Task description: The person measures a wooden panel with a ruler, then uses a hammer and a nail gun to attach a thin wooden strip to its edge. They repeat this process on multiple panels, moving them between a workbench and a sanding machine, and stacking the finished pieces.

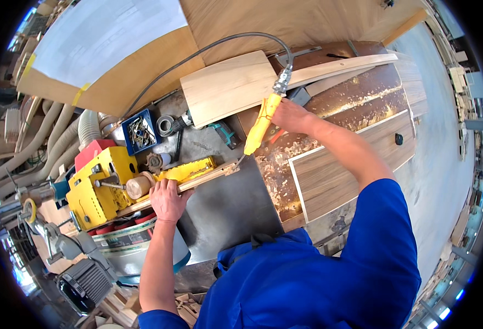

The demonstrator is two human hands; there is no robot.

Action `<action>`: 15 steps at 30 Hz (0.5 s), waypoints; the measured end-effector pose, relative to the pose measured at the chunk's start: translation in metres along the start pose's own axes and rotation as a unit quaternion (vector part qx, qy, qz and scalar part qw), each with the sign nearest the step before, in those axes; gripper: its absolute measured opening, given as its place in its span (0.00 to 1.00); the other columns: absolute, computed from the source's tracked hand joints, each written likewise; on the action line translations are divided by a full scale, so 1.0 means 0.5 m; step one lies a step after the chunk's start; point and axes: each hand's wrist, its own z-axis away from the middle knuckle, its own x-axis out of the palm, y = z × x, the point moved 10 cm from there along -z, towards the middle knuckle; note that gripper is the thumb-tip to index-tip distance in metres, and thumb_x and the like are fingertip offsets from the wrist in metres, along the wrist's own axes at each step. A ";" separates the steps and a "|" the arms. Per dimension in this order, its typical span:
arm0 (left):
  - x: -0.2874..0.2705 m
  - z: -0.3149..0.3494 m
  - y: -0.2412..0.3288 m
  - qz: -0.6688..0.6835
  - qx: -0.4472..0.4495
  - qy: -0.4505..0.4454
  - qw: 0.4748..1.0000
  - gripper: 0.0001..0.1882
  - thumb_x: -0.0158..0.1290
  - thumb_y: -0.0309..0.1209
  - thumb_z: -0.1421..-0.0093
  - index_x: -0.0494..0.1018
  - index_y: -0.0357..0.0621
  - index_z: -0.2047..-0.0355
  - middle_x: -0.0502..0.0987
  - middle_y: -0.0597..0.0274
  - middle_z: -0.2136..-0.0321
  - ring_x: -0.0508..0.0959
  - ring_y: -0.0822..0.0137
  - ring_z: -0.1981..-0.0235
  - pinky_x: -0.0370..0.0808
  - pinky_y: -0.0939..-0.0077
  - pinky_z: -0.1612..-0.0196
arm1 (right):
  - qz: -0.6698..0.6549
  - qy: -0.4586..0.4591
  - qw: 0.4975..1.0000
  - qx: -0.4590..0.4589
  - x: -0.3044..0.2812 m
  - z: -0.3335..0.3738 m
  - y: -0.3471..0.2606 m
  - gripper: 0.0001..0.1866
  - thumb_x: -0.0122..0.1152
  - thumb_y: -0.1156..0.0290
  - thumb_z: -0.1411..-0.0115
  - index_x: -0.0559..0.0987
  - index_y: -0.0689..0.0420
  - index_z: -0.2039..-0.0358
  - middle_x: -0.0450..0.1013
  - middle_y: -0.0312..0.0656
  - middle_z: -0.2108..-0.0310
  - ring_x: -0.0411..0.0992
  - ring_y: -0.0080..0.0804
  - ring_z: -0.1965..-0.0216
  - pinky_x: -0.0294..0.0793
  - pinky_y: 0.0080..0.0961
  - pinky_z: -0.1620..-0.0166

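Note:
My right hand (292, 117) is closed around a yellow air blow gun (261, 127), with its hose joined by a metal coupling (281, 82) at the upper end. The gun tilts down to the left, and its thin metal nozzle points at the near end of a narrow wooden strip (211, 176). That end looks rough or notched. My left hand (168, 200) grips the strip farther back, fingers over its top, beside a yellow machine (101, 181). A round wooden piece (139, 186) and a yellow channel-shaped part (186, 170) lie by the left hand.
Behind the strip are a blue bin of small hardware (141, 131), a teal cordless drill (224, 134) and a curved wooden panel (229, 88). A framed wood-grain panel (357, 164) lies on the worn brown board at right. Ribbed hoses (60, 137) run along the left.

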 end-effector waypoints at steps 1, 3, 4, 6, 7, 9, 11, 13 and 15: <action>-0.003 0.002 -0.001 0.001 0.002 0.005 1.000 0.25 0.70 0.50 0.59 0.74 0.46 0.71 0.75 0.60 0.71 0.77 0.55 0.65 0.69 0.59 0.60 | -0.032 0.006 0.999 -0.008 -0.045 -0.002 -0.012 0.11 0.56 0.71 0.42 0.76 0.55 0.58 0.72 0.40 0.55 0.70 0.36 0.48 0.75 0.36 0.52; -0.004 0.000 -0.002 -0.001 0.003 0.003 1.000 0.25 0.70 0.50 0.58 0.74 0.46 0.71 0.75 0.59 0.71 0.77 0.55 0.65 0.69 0.59 0.60 | -0.099 -0.020 0.995 0.017 -0.069 -0.003 0.000 0.13 0.56 0.71 0.41 0.76 0.56 0.55 0.72 0.42 0.54 0.72 0.41 0.49 0.76 0.38 0.53; -0.004 0.000 -0.002 0.003 0.004 0.002 1.000 0.25 0.70 0.49 0.58 0.74 0.46 0.71 0.76 0.59 0.70 0.77 0.55 0.64 0.69 0.59 0.60 | -0.133 -0.036 0.990 0.029 -0.073 0.000 0.004 0.14 0.56 0.71 0.40 0.75 0.57 0.54 0.72 0.43 0.54 0.73 0.43 0.50 0.76 0.39 0.53; 0.000 0.002 -0.009 0.010 0.000 -0.002 1.000 0.25 0.71 0.49 0.58 0.74 0.45 0.69 0.76 0.58 0.69 0.77 0.54 0.64 0.69 0.58 0.60 | -0.318 -0.046 0.930 0.178 -0.093 0.002 0.057 0.16 0.57 0.70 0.39 0.74 0.59 0.51 0.75 0.55 0.56 0.75 0.56 0.54 0.76 0.45 0.52; 0.001 0.008 -0.016 0.009 -0.007 -0.009 1.000 0.25 0.70 0.49 0.58 0.74 0.45 0.70 0.76 0.59 0.70 0.77 0.54 0.63 0.69 0.59 0.60 | -0.337 -0.049 0.921 0.189 -0.125 -0.005 0.054 0.15 0.57 0.71 0.40 0.74 0.59 0.52 0.76 0.55 0.57 0.74 0.56 0.53 0.75 0.46 0.52; -0.002 0.005 -0.016 0.016 -0.008 -0.005 1.000 0.24 0.70 0.48 0.58 0.74 0.45 0.71 0.76 0.59 0.70 0.77 0.54 0.63 0.69 0.59 0.60 | -0.309 -0.016 0.932 0.187 -0.134 0.000 0.068 0.14 0.55 0.74 0.41 0.75 0.60 0.53 0.76 0.56 0.58 0.74 0.56 0.53 0.75 0.46 0.52; -0.006 0.005 -0.017 0.019 -0.005 -0.002 1.000 0.23 0.70 0.47 0.58 0.74 0.46 0.72 0.75 0.59 0.71 0.77 0.55 0.64 0.69 0.58 0.60 | -0.209 0.055 0.968 0.126 -0.135 0.010 0.081 0.14 0.53 0.76 0.42 0.76 0.60 0.55 0.76 0.54 0.59 0.74 0.55 0.54 0.75 0.46 0.53; -0.009 0.005 -0.017 0.030 0.006 0.012 0.999 0.23 0.70 0.48 0.59 0.73 0.46 0.74 0.75 0.59 0.71 0.77 0.56 0.64 0.70 0.58 0.60 | -0.094 0.091 0.989 0.065 -0.166 0.016 0.069 0.13 0.52 0.75 0.41 0.76 0.61 0.56 0.76 0.54 0.60 0.74 0.54 0.55 0.76 0.46 0.54; -0.015 0.008 -0.022 0.043 0.009 0.023 0.999 0.22 0.69 0.48 0.59 0.73 0.47 0.75 0.75 0.60 0.71 0.76 0.56 0.64 0.70 0.58 0.61 | -0.046 0.035 0.993 0.107 -0.192 0.026 0.061 0.13 0.50 0.72 0.39 0.76 0.61 0.56 0.76 0.53 0.61 0.74 0.55 0.57 0.75 0.46 0.54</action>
